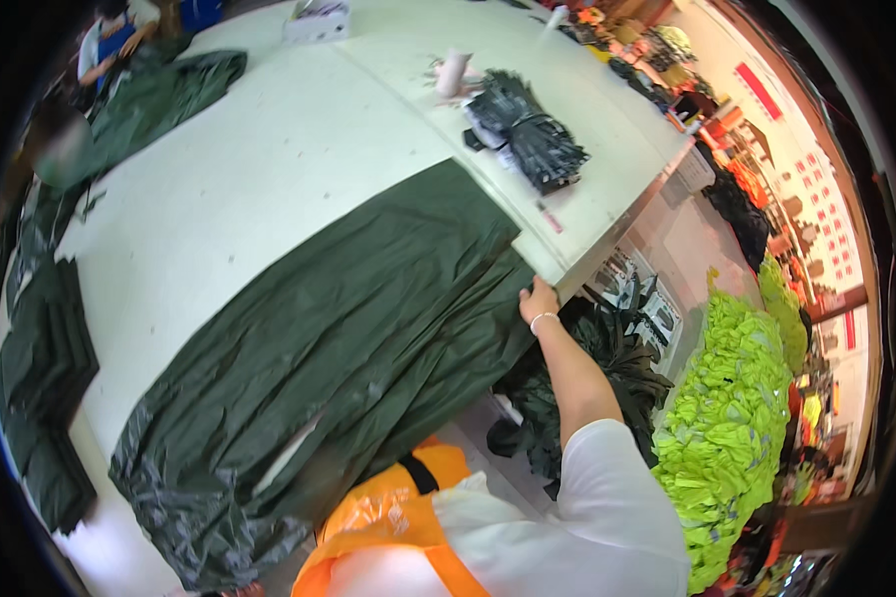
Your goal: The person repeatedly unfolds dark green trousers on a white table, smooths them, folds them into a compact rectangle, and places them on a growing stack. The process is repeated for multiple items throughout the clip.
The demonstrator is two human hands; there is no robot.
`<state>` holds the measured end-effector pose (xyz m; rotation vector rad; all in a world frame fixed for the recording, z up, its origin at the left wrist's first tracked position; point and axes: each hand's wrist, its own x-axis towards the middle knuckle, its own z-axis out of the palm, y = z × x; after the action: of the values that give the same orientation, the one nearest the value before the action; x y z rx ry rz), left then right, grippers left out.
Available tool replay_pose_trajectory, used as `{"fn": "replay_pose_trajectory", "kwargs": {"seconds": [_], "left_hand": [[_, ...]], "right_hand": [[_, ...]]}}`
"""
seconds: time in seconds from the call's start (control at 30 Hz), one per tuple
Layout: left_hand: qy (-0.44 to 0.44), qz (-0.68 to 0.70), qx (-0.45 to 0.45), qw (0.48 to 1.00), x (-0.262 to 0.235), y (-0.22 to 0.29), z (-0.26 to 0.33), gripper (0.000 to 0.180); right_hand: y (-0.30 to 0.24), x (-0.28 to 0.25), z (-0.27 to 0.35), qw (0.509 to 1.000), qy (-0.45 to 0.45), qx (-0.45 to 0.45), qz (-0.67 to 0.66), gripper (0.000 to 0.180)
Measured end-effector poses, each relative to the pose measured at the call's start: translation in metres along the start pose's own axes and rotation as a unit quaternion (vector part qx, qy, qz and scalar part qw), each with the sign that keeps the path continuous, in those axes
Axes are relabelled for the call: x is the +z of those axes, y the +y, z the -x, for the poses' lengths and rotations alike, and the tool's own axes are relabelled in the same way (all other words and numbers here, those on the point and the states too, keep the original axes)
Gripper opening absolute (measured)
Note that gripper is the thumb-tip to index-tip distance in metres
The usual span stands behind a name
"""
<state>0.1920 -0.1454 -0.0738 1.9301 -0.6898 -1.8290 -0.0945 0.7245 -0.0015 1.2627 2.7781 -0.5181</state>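
Dark green trousers (338,289) of thin shiny fabric lie spread over the near part of the white table (239,189). Their waist end points to the far right, and the two legs run to the lower left, creased and wrinkled. A narrow gap between the legs shows white. My right hand (539,302), with a pale bracelet at the wrist, pinches the waist corner at the table's right edge. At the bottom rim a sliver of skin tone by the leg ends may be my left hand (245,591); its fingers cannot be made out.
Beyond the trousers lie a tied dark bundle (533,129), a whitish spool (453,74) and a white box (317,22). Folded dark garments (45,388) lie at left. Right of the table are dark strips (617,358) and a bright yellow-green heap (727,428). A person (119,40) works far left.
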Motion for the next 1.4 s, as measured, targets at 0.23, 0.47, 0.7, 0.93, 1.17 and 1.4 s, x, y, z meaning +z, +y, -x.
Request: {"fn": "replay_pose_trajectory", "kwargs": {"seconds": [0.23, 0.47, 0.7, 0.93, 1.17, 1.4], "left_hand": [[-0.104, -0.127, 0.062, 0.984, 0.069, -0.018, 0.018, 0.066], [-0.144, -0.143, 0.057, 0.978, 0.077, -0.020, 0.019, 0.063], [-0.202, -0.095, 0.012, 0.975, 0.020, -0.003, -0.018, 0.061], [-0.150, -0.055, 0.025, 0.987, 0.037, 0.004, 0.045, 0.048], [-0.238, 0.027, 0.203, 0.950, 0.083, 0.097, 0.124, 0.045], [-0.287, -0.021, 0.156, 0.945, 0.065, 0.091, 0.087, 0.045]], "right_hand": [[-0.044, 0.022, -0.029, 0.997, -0.022, -0.071, -0.003, 0.068], [-0.073, 0.024, -0.041, 0.991, -0.020, -0.069, -0.117, 0.085], [-0.054, 0.028, -0.059, 0.993, 0.042, 0.018, -0.109, 0.069], [-0.021, -0.028, -0.076, 0.995, 0.025, -0.090, 0.030, 0.023], [-0.043, -0.190, -0.111, 0.942, -0.004, -0.252, -0.221, 0.036], [-0.016, -0.222, -0.055, 0.851, -0.249, -0.137, -0.441, 0.045]]}}
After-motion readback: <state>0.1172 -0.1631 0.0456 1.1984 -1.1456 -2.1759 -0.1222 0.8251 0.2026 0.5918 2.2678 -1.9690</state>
